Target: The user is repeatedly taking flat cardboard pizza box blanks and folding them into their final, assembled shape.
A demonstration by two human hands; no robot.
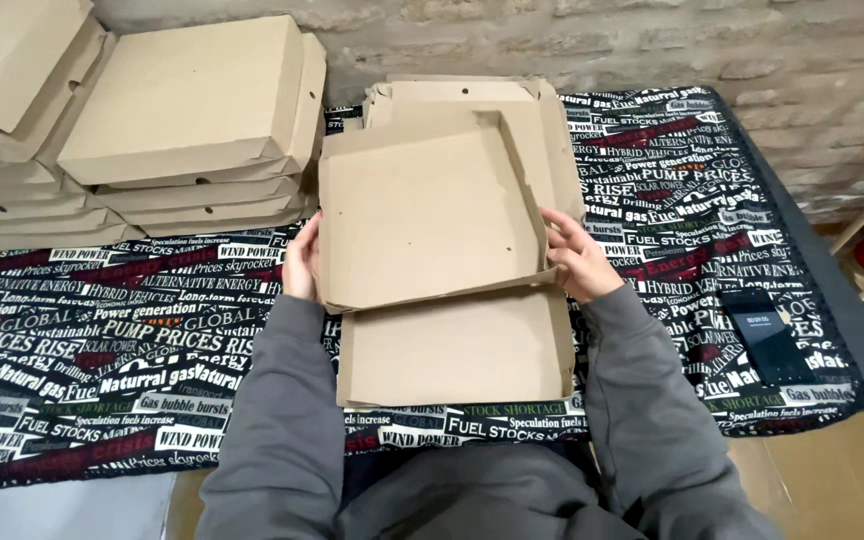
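At frame centre, left hand and right hand are gripping opposite sides of a half-folded pizza box, lid tilting up, running top-to-bottom.

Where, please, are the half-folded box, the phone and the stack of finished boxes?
Half-folded box (422, 215), head view, on its raised flat panel.
Phone (764, 335), head view, middle of its dark screen.
Stack of finished boxes (187, 95), head view, top box's lid.
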